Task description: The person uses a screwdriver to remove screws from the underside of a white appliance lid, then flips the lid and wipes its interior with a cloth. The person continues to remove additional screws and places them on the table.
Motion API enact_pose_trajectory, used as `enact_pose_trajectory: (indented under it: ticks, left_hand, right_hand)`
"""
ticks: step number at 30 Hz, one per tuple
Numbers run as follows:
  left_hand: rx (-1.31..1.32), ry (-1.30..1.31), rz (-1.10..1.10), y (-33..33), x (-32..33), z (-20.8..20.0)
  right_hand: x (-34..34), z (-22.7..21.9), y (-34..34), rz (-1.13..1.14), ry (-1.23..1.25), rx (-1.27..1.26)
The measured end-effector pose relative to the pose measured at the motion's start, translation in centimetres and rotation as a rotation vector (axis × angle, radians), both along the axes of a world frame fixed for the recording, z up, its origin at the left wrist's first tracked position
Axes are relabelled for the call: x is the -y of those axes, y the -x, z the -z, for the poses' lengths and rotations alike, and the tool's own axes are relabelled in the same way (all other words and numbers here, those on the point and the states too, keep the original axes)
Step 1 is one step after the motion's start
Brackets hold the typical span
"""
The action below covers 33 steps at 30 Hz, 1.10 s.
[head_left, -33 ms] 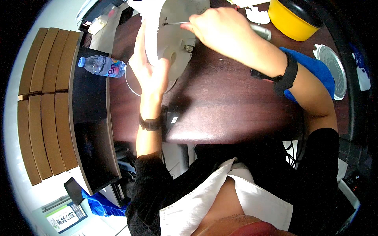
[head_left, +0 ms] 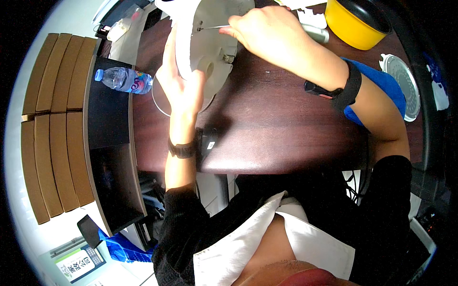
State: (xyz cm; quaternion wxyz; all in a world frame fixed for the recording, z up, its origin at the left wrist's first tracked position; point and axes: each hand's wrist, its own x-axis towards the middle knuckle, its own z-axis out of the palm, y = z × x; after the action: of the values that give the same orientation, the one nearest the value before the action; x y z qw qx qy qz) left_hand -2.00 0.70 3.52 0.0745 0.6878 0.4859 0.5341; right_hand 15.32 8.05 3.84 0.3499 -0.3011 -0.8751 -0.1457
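My left hand [head_left: 182,90] grips the near rim of a white, hollow appliance housing [head_left: 217,45], which lies tilted on its side at the far part of the table. Its fingers run along the outer wall and the thumb is at the edge. Closed around a screwdriver [head_left: 212,27], my right hand [head_left: 262,31] hides the handle, and only the thin metal shaft shows. The shaft's tip meets the inner wall beside a small dark hole. Lower inside the housing is a small metal bracket [head_left: 228,58].
On the dark wooden table [head_left: 267,128], a yellow pot [head_left: 354,28], a round pale lid [head_left: 408,83] and a blue cloth [head_left: 379,86] stand at the right. A plastic bottle [head_left: 125,80] lies left. A small black object [head_left: 207,140] is beside my left wrist.
My right hand and forearm have turned slightly, and the wrist strap has shifted a little with them. The screwdriver tip, the housing and my left hand stay in place.
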Motion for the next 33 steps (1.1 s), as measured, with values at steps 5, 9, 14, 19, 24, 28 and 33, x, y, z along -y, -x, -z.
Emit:
enact_pose_trajectory:
  ticks: [5, 9, 14, 19, 24, 28, 33]
  left_hand:
    - [-0.115, -0.086, 0.03, 0.7, -0.4, 0.0]
    - [-0.062, -0.055, 0.053, 0.4, -0.4, -0.4]
    - [0.031, -0.049, 0.093, 1.2, -0.7, 0.3]
    - [0.015, -0.033, 0.108, 0.9, -0.6, 0.0]
    - [-0.004, 0.006, 0.05, 0.3, -0.2, -0.1]
    - [-0.042, -0.063, 0.066, 0.2, -0.3, -0.1]
    - [-0.054, -0.034, 0.044, 0.0, 0.0, -0.4]
  right_hand:
    - [-1.0, -1.2, -1.2, -0.115, 0.005, -0.044]
    - [-1.3, 1.4, -0.8, -0.238, 1.075, -0.393]
    - [1.6, 1.2, 0.5, -0.434, 1.765, -0.536]
    - [1.5, 0.9, 0.9, -0.441, 1.749, -0.519]
    - [1.7, 1.0, 0.9, -0.418, 1.762, -0.549]
    - [2.0, 0.8, 0.6, -0.43, 1.794, -0.563]
    - [1.9, 0.6, 0.5, -0.458, 1.832, -0.517]
